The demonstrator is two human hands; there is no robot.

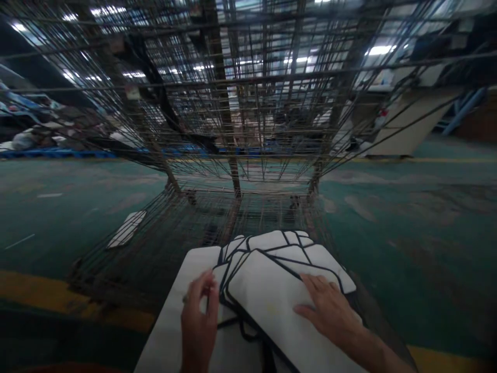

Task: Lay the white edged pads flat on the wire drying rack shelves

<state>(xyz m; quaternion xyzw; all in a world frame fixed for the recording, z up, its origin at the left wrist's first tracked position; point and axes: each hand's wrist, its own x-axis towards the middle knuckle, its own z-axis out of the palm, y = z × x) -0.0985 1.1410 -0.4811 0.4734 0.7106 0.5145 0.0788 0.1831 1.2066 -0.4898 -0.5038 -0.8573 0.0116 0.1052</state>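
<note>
A pile of white flat pieces with dark edging (267,285) lies low in the middle of the head view, the pieces overlapping at different angles. My right hand (328,305) rests flat on the pile's right side, fingers stretched out and thumb apart. To the left, my left hand (201,305) is raised over the pile's left edge with fingers curled and a gap between thumb and forefinger; whether the tips meet is blurred. Under it is a plain white panel (171,311). A dark strap or loop (248,334) shows between the hands.
A tall wire-mesh cage cart (236,191) stands right ahead, its base near the pile. On its left base lies a loose white piece (127,229). Green floor (388,217) with yellow lines surrounds it. Behind are blue pallets (58,154) with heaped goods and a beige cabinet (411,122).
</note>
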